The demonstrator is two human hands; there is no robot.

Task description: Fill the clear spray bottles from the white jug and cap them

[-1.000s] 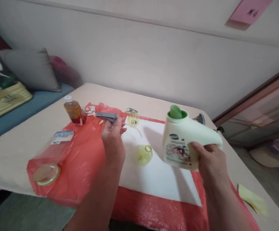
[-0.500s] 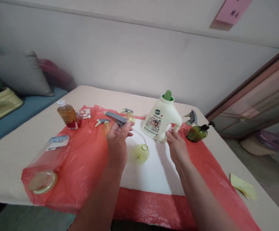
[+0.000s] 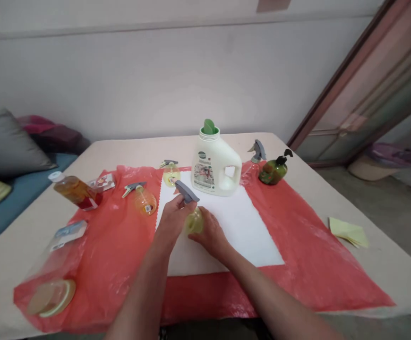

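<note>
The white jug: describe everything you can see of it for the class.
The jug is creamy white, seemingly plastic, with a looped handle at picture right and a threaded neck. A green piece rises from the neck, which has no cap on. The front label shows a dark oval and a picture; its small print is unreadable. The jug stands upright on the white sheet, near its far edge. The left hand and right hand do not touch it.

Plain lt-grey wall (image 3: 138,85) behind beige tbl (image 3: 131,147), gry cushion (image 3: 10,148) on blue seat (image 3: 17,197) L, gry flr (image 3: 397,212) R.
</note>
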